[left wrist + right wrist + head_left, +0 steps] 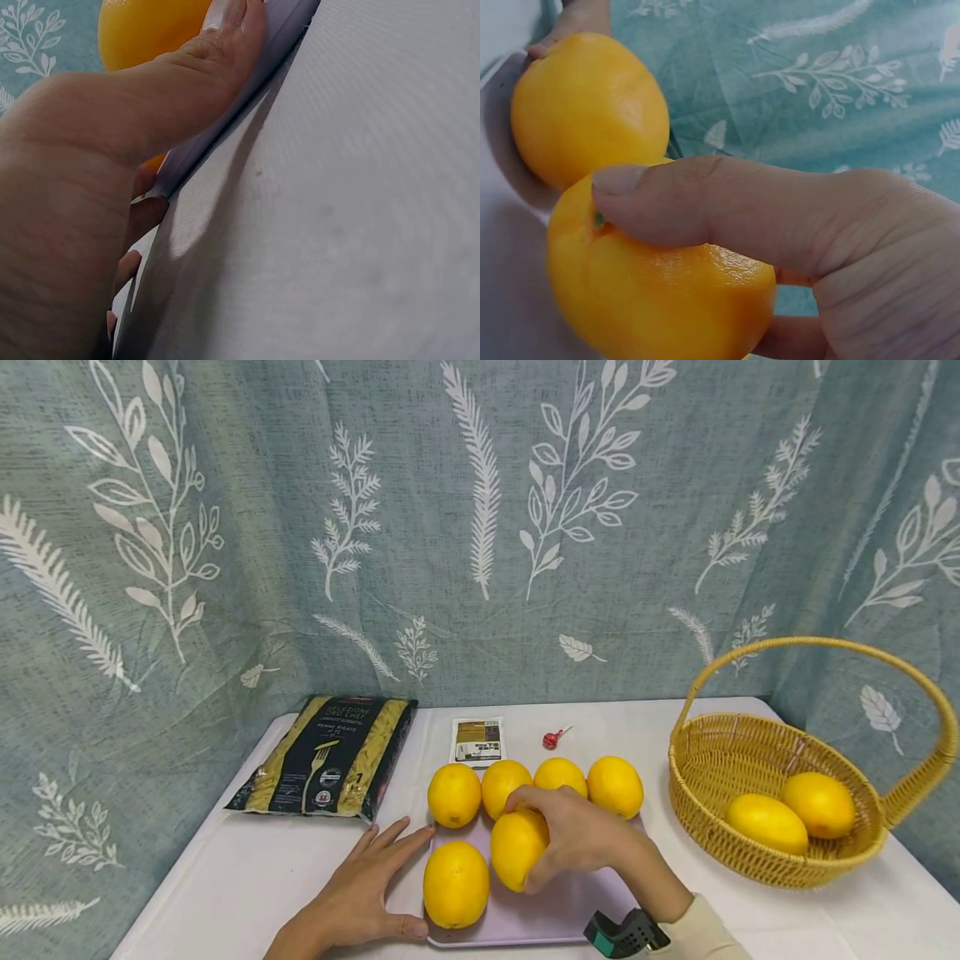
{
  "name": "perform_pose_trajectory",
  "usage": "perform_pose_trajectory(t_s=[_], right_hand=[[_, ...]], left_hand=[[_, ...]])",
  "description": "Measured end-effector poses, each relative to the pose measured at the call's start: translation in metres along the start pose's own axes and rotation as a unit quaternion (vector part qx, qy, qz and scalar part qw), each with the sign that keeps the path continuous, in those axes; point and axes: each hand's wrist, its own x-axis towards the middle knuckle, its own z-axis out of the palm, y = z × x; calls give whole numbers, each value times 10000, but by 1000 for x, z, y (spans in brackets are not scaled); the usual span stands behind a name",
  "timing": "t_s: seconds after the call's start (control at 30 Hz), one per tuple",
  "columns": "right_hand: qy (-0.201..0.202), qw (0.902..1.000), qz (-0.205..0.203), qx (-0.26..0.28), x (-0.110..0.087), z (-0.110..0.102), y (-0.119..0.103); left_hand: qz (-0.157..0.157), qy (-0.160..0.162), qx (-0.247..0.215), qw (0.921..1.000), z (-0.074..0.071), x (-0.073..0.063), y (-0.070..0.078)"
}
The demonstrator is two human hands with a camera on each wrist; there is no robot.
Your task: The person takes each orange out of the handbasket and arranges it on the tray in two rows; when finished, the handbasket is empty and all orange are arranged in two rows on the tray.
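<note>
My right hand (581, 835) grips a yellow orange (515, 852) over the lilac tray (555, 914). In the right wrist view the thumb lies across this fruit, close to its green stem end. Spread along the tray's left side, my left hand (367, 883) has its thumb and fingertips right at the rim. Another orange (455, 885) sits in the tray's front left corner, beside the held one. Along the back of the tray runs a row of several more oranges (453, 795), partly hidden by my right hand.
To the right stands a wicker basket (693, 814) with a tall arched handle and two oranges (817, 804) inside. A bag of penne pasta (322, 756) lies back left. Behind the tray are a small packet (477, 741) and a red lollipop (552, 740). A leaf-patterned curtain (420, 527) hangs behind.
</note>
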Motion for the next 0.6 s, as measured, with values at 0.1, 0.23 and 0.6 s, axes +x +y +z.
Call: perform_pose_trajectory(t_s=[0.1,0.23,0.6], right_hand=[[-89,9999,-56,-52,1,3,0],[-197,9995,-61,-244,2,7,-1],[-525,9986,-5,-16,4,8,-1]], left_hand=[[-3,-16,5,10000,0,0,0],[-6,-32,30,10000,0,0,-1],[100,-2,47,9999,0,1,0]])
